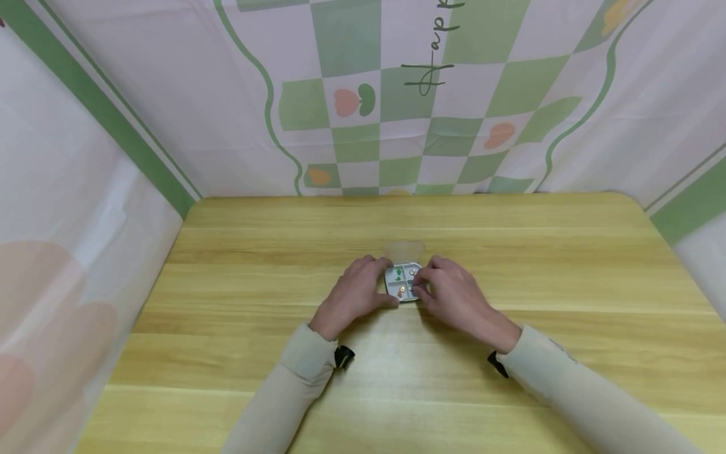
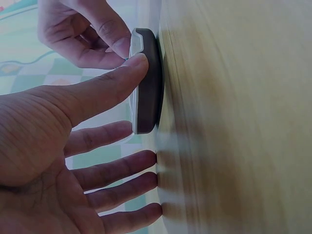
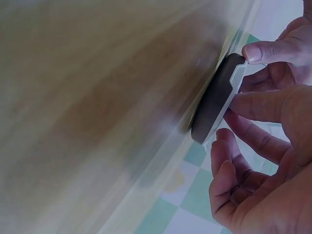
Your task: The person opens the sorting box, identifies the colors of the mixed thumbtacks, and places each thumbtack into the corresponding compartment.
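Note:
A small four-compartment pill box (image 1: pixel 396 294) lies on the table with its clear lid (image 1: pixel 405 251) swung back on the far side. Small green, whitish and orange-brown pieces sit in its compartments. My left hand (image 1: pixel 354 291) holds the box at its left side, thumb at the near edge and index finger at the far edge. In the left wrist view the box's dark base (image 2: pixel 150 87) shows beside the thumb. The right hand (image 1: pixel 454 297) has its thumb and index fingertips down in the near right compartment. Whether they pinch a piece is hidden.
The wooden table (image 1: pixel 238 353) extends around both hands. A patterned cloth (image 1: pixel 403 139) hangs behind its far edge, and another cloth (image 1: pixel 74 208) hangs along the left side. Dark bands with small devices (image 1: pixel 343 357) are on both wrists.

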Demonstrator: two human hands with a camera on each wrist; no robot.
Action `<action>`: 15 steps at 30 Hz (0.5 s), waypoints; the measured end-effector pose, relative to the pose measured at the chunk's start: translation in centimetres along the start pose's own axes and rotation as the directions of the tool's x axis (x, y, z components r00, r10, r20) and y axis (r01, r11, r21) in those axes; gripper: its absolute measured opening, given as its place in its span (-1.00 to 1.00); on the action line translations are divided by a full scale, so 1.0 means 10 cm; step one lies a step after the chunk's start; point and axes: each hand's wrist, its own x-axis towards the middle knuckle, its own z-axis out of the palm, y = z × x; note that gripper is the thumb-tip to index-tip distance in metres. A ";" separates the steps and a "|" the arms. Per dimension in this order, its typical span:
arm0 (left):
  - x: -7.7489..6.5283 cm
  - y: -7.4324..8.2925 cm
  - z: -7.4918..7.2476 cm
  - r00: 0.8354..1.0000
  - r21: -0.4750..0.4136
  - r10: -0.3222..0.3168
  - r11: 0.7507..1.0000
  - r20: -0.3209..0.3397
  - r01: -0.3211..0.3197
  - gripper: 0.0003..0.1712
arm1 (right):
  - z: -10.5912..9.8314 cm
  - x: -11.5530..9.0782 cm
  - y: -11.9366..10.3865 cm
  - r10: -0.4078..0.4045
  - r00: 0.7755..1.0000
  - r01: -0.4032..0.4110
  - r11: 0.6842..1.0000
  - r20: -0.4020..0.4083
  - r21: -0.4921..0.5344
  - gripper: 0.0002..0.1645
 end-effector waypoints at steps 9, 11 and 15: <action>0.00 0.00 0.00 1.000 -0.002 0.004 1.000 -0.004 -0.004 -0.27 | 0.01 0.00 -0.01 -0.008 1.000 0.008 1.000 -0.008 0.000 -0.91; 0.00 -0.01 0.01 1.000 0.000 0.006 1.000 -0.005 -0.006 -0.27 | 0.01 0.00 0.00 -0.007 1.000 0.007 1.000 -0.005 0.002 -0.90; 0.01 -0.01 0.01 1.000 -0.004 0.003 1.000 -0.001 -0.003 -0.26 | -0.03 0.01 0.01 0.003 1.000 -0.003 1.000 -0.005 0.013 -0.90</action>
